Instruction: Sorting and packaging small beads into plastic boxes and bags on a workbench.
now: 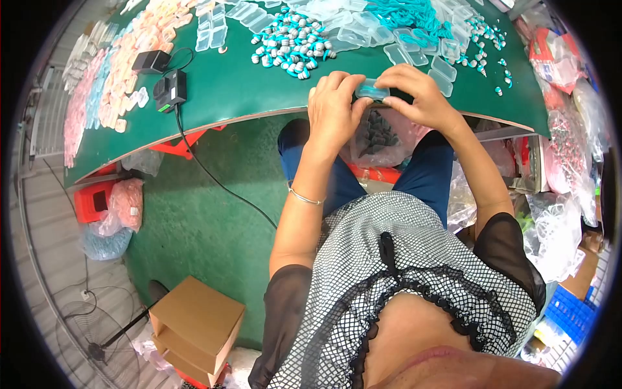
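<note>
Between both hands, at the near edge of the green table, is a small clear plastic case (372, 89) with something teal inside. My left hand (332, 104) pinches its left end between thumb and fingers. My right hand (421, 97) grips the right end, fingers along the top and thumb below. Whether the lid is fully closed I cannot make out. Just beyond my left hand lies a heap of small grey-and-white striped pieces (291, 42) with teal parts. Past my right hand are clear empty cases (442, 70) and a tangle of teal cords (411, 19).
Peach-coloured cases (133, 61) cover the table's (227, 84) left side. A black device (170, 89) sits there, its cable (214, 175) hanging to the floor. More striped pieces (483, 42) lie at right. A cardboard box (197, 318) and a fan (97, 350) stand at lower left.
</note>
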The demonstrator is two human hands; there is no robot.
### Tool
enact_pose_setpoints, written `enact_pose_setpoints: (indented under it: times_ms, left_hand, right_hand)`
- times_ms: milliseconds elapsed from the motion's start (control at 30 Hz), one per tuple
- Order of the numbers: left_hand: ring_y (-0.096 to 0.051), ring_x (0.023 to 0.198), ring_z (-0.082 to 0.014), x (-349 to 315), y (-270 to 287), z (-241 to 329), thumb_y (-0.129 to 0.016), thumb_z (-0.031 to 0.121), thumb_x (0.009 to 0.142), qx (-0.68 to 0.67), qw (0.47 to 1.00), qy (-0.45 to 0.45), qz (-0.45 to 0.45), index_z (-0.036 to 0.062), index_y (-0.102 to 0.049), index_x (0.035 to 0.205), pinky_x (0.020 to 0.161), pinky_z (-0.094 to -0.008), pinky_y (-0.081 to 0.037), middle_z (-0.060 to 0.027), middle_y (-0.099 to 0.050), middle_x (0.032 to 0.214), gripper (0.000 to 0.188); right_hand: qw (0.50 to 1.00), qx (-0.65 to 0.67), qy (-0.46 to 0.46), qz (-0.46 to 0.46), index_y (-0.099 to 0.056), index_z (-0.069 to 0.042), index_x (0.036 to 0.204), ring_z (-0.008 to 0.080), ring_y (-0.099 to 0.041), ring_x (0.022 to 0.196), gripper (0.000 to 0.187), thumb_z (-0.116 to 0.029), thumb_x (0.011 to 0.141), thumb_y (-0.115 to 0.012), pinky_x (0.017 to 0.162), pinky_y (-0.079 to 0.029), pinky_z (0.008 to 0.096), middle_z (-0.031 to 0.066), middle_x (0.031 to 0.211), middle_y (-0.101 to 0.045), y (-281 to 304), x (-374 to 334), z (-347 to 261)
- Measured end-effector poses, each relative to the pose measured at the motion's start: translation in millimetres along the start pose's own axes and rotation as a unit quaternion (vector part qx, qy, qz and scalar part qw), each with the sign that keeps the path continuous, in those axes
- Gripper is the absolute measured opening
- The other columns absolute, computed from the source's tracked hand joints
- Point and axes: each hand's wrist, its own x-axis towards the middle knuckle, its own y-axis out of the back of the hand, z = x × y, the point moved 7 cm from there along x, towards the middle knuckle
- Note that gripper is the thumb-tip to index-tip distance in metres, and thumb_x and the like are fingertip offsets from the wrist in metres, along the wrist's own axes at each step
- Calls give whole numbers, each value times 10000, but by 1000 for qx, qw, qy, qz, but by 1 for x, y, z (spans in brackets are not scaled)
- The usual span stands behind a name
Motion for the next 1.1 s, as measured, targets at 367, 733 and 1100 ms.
enact_pose_setpoints:
  times_ms: [367,733,1100]
  left_hand:
    - [-631,847,-299,9,0,-2,-754,159,765,-50,996,-67,15,47,-674,980,707,-395,-501,-94,-621,933,255]
    - [-622,750,-300,-9,-4,9,-765,162,751,-74,994,-54,51,48,-671,951,643,-388,-499,-104,-619,886,249]
    - [-632,836,-280,-38,-30,51,-743,135,738,-48,985,-164,-7,46,-622,1000,721,-376,-526,-107,-618,1023,302]
  right_hand:
    - [997,-32,-26,73,-645,-13,1074,314,-610,947,300,-35,779,-691,828,-507,387,138,1014,-641,-11,-9,6]
    - [997,41,-54,20,-660,-29,1063,296,-607,980,281,-134,807,-701,865,-487,390,122,1030,-658,-4,-9,5]
    - [960,-257,-89,70,-619,-93,855,248,-570,1001,129,-187,804,-692,894,-376,408,55,1020,-613,10,-24,33]
